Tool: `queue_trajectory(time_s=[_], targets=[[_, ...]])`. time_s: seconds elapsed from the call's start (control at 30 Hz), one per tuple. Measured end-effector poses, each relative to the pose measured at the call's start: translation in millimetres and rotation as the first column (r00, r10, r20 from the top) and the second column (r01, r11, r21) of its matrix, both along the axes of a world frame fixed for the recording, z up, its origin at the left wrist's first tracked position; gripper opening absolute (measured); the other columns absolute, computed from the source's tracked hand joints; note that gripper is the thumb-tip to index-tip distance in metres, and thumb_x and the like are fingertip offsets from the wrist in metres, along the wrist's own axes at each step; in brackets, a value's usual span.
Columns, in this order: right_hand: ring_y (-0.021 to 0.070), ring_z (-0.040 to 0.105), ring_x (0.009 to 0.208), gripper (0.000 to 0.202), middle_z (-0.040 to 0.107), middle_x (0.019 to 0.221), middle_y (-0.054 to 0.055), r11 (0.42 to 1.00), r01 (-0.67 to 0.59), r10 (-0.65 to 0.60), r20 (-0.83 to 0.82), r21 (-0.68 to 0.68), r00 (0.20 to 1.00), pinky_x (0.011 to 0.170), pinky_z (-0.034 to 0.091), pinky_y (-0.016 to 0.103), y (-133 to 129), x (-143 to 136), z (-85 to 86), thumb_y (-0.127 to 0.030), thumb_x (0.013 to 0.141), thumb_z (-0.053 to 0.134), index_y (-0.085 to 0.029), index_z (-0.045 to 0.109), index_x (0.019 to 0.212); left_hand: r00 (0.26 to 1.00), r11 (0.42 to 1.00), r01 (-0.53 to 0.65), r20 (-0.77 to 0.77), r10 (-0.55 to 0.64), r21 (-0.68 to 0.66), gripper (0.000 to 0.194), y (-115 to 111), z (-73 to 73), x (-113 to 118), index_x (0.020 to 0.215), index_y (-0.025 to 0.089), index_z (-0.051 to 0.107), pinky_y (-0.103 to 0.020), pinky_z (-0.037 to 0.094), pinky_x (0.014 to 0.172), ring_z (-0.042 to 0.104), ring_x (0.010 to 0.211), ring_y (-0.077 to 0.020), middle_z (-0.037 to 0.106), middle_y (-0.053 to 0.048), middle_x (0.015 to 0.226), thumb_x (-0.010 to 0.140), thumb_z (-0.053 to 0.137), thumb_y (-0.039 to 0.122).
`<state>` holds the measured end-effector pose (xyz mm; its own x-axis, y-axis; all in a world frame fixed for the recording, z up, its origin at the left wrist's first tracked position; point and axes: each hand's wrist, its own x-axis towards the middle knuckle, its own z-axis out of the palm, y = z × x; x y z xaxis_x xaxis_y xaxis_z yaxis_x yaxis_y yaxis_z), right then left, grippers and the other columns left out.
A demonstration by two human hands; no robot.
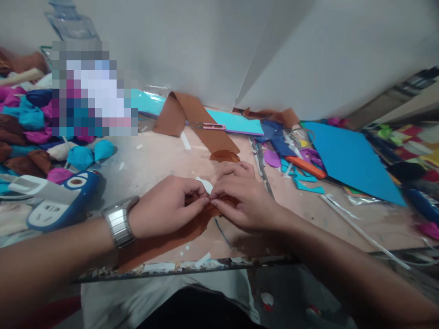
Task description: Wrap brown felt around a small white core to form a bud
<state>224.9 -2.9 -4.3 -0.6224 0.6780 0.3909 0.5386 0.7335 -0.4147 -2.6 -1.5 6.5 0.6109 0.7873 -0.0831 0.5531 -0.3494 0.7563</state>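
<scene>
The fingers of the left hand (164, 208) and the right hand (252, 196) meet tip to tip, each thumb pressed close against its forefinger, with an edge of brown paper (171, 242) pinched between them. The paper lies low over the table (147, 157), trailing from that pinch back beneath the left forearm towards the front edge. Exactly how it is folded at the tips is hidden.

It looks light and thin, soft enough to give under a thumb — more likely to crease or tear than to slip. A small pinch at the edge, both thumbs close together, seems the best hold; gripping far along the tail would probably let it buckle.

A white scrap (205, 184) shows just behind the fingertips, and a metal watch (120, 222) circles the left wrist. Beyond the hands a brown strip (206, 137) lies with pink snips (214, 126) on it, across a turquoise sheet (238, 121). To the right lie an orange cutter (306, 167) and a blue sheet (353, 160) — to the left, a blue power strip (80, 201) beside bunched coloured paper (80, 156)
</scene>
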Motion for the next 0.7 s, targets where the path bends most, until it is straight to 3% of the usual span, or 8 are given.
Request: queue_trajectory(time_s=[0.23,0.5,0.7], targets=[[0.0227,0.060,0.101,0.009,0.072,0.085,0.002,0.999,-0.046,0.046,0.009,-0.008,0.999,0.104,0.034,0.047,0.3,-1.0,1.5,-0.019,0.094,0.060,-0.021,0.067,0.088,1.000,0.999,-0.001,0.005,0.001,0.036,0.029,-2.4,-0.4,0.1,0.084,0.017,0.070,-0.028,0.036,0.061,0.053,0.062,-0.0127,0.065,0.001,0.068,0.098,0.055,0.037],[0.0213,0.059,0.098,0.007,0.070,0.084,0.001,0.997,-0.071,0.071,-0.006,-0.014,0.997,0.102,0.035,0.046,-0.8,0.0,2.1,-0.016,0.090,0.060,-0.020,0.064,0.087,0.997,0.999,0.013,0.076,-0.009,-0.051,0.030,-0.5,-2.3,0.9,0.085,0.017,0.069,-0.027,0.035,0.061,0.054,0.066,-0.0124,0.065,0.002,0.073,0.099,0.054,0.039],[0.0208,0.057,0.097,0.010,0.068,0.082,0.002,0.996,-0.072,0.073,0.018,-0.042,0.997,0.101,0.033,0.045,-3.5,-0.7,4.5,-0.013,0.087,0.057,-0.019,0.062,0.082,0.998,0.985,0.046,-0.044,-0.039,0.167,0.025,-8.5,-4.1,4.0,0.085,0.019,0.069,-0.027,0.036,0.064,0.056,0.065,-0.0129,0.067,0.001,0.072,0.099,0.055,0.034]])
